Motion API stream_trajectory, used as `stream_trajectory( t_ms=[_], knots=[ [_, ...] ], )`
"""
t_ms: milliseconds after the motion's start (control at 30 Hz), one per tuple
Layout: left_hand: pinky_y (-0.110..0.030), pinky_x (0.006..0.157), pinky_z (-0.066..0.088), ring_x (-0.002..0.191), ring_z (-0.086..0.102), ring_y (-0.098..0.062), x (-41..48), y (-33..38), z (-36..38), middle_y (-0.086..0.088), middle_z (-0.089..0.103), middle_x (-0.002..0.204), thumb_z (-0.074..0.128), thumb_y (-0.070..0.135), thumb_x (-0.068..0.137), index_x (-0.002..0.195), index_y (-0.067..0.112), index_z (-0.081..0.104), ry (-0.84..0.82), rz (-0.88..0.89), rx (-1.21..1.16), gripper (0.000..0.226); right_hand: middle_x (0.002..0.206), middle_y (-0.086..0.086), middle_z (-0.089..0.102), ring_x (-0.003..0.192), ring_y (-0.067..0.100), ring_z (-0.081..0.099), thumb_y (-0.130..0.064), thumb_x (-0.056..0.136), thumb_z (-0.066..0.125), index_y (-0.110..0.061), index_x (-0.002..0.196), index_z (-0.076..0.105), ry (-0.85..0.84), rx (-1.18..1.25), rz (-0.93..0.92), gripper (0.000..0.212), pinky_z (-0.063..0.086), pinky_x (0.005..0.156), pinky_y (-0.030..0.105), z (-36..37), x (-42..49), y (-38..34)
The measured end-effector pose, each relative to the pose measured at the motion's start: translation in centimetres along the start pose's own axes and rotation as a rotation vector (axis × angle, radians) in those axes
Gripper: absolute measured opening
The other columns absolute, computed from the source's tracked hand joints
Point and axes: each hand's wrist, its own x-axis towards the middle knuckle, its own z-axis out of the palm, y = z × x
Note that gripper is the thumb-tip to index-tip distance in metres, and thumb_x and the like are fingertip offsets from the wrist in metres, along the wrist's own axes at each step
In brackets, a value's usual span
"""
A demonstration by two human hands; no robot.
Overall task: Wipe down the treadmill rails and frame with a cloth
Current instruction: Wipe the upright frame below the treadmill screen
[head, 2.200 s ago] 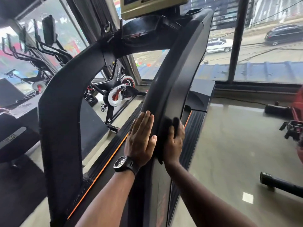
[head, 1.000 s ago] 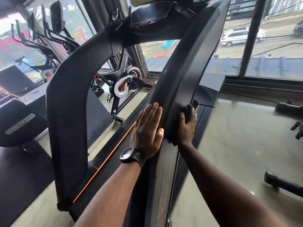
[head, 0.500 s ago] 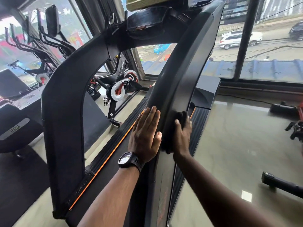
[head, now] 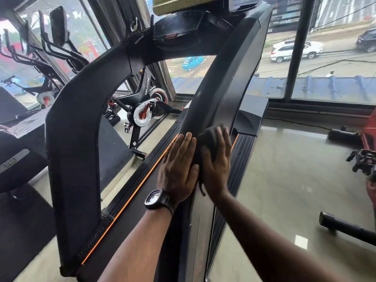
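Observation:
The black treadmill fills the view, with its left upright [head: 77, 119] and right upright [head: 223, 78] rising to the console [head: 179, 31]. My left hand [head: 179, 169], a watch on its wrist, lies flat with straight fingers against the inner side of the right upright. My right hand [head: 218, 165] holds a bunched dark cloth [head: 206, 139] against the same upright's outer face, level with my left hand. A tail of cloth hangs by my right wrist. The side rail [head: 142, 169] with an orange stripe runs below.
A spin bike [head: 146, 110] stands beyond the treadmill, with more machines at the left by the windows. Glossy floor [head: 295, 180] spreads to the right, with a black bar [head: 345, 228] and a red machine [head: 368, 155] at the right edge.
My right hand has rubbed the cloth up and down a short stretch of the right upright and now sits slightly higher. My left hand has stayed flat on the upright.

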Motion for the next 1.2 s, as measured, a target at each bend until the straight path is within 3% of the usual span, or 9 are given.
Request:
stream_trajectory(
  t_ms=[133, 300, 467, 567, 667, 867, 1000, 1067, 1200],
  knots=[
    [-0.052, 0.115, 0.032, 0.149, 0.028, -0.031, -0.1, 0.1, -0.2, -0.015, 0.034, 0.158, 0.049, 0.021, 0.088, 0.148, 0.001, 0.04, -0.02, 0.0, -0.009, 0.064, 0.166, -0.009, 0.024, 0.148, 0.009, 0.029, -0.046, 0.098, 0.045, -0.033, 0.158, 0.031, 0.019, 0.048, 0.221, 0.063, 0.037, 0.116, 0.051, -0.7, 3.2, 1.2],
    [-0.049, 0.117, 0.031, 0.148, 0.029, -0.029, 0.0, 0.2, -0.2, -0.014, 0.038, 0.156, 0.048, 0.02, 0.09, 0.146, 0.0, 0.045, 0.003, -0.017, -0.027, 0.06, 0.169, -0.011, 0.013, 0.153, 0.004, 0.015, -0.044, 0.093, 0.055, -0.036, 0.157, 0.027, -0.042, -0.055, -0.108, 0.07, 0.032, 0.116, 0.043, -0.3, 0.6, 0.0],
    [-0.05, 0.116, 0.031, 0.149, 0.028, -0.029, -0.1, 0.1, -0.2, -0.014, 0.034, 0.158, 0.048, 0.019, 0.09, 0.148, 0.001, 0.041, -0.036, -0.021, 0.008, 0.061, 0.165, -0.012, 0.023, 0.15, 0.018, 0.03, -0.054, 0.092, 0.049, -0.05, 0.153, 0.026, 0.053, 0.092, 0.327, 0.065, 0.036, 0.114, 0.059, 0.1, 4.2, 2.0],
    [-0.05, 0.117, 0.031, 0.149, 0.027, -0.028, -0.1, 0.0, -0.2, -0.014, 0.033, 0.158, 0.05, 0.016, 0.089, 0.148, 0.001, 0.041, -0.034, -0.017, 0.006, 0.061, 0.168, -0.017, 0.012, 0.154, 0.012, 0.02, -0.052, 0.094, 0.051, -0.049, 0.155, 0.019, -0.026, 0.034, 0.158, 0.069, 0.031, 0.119, 0.049, -0.1, 1.6, -0.1],
    [-0.049, 0.118, 0.029, 0.149, 0.027, -0.028, -0.1, 0.1, -0.4, -0.014, 0.033, 0.158, 0.05, 0.016, 0.09, 0.147, 0.0, 0.042, -0.03, -0.012, 0.012, 0.06, 0.169, -0.009, 0.018, 0.154, 0.005, 0.017, -0.04, 0.096, 0.058, -0.032, 0.157, 0.031, -0.056, 0.016, -0.026, 0.067, 0.028, 0.119, 0.037, -0.5, 2.4, 0.7],
    [-0.049, 0.118, 0.029, 0.15, 0.025, -0.027, -0.1, 0.1, -0.4, -0.014, 0.032, 0.159, 0.051, 0.015, 0.088, 0.149, 0.001, 0.04, -0.066, -0.033, 0.031, 0.064, 0.166, -0.009, 0.023, 0.151, 0.011, 0.026, -0.04, 0.096, 0.061, -0.037, 0.156, 0.032, 0.02, 0.145, 0.303, 0.067, 0.03, 0.121, 0.051, -0.1, 3.6, 1.0],
    [-0.043, 0.12, 0.027, 0.148, 0.03, -0.027, 0.1, 0.3, -0.6, -0.014, 0.036, 0.157, 0.052, 0.017, 0.088, 0.146, 0.0, 0.044, -0.022, -0.03, 0.018, 0.061, 0.169, -0.013, 0.013, 0.153, 0.0, 0.013, -0.036, 0.094, 0.067, -0.039, 0.157, 0.028, -0.097, 0.067, -0.027, 0.074, 0.027, 0.119, 0.037, -0.8, 1.4, -0.3],
    [-0.041, 0.12, 0.028, 0.146, 0.033, -0.027, 0.1, 0.4, -0.7, -0.013, 0.039, 0.155, 0.053, 0.017, 0.089, 0.145, 0.0, 0.046, 0.005, -0.033, 0.018, 0.059, 0.168, -0.009, 0.019, 0.152, 0.001, 0.017, -0.035, 0.095, 0.065, -0.033, 0.156, 0.033, -0.078, 0.026, -0.048, 0.069, 0.028, 0.118, 0.036, -0.9, 3.9, 1.0],
    [-0.044, 0.114, 0.035, 0.142, 0.039, -0.028, 0.4, 0.3, -0.7, -0.012, 0.043, 0.153, 0.055, 0.022, 0.088, 0.144, 0.002, 0.048, 0.002, -0.041, 0.025, 0.06, 0.164, -0.009, 0.028, 0.151, 0.016, 0.029, -0.061, 0.089, 0.053, -0.057, 0.147, 0.028, 0.014, 0.107, 0.388, 0.063, 0.033, 0.119, 0.054, -0.2, 5.4, 2.4]
  ],
)
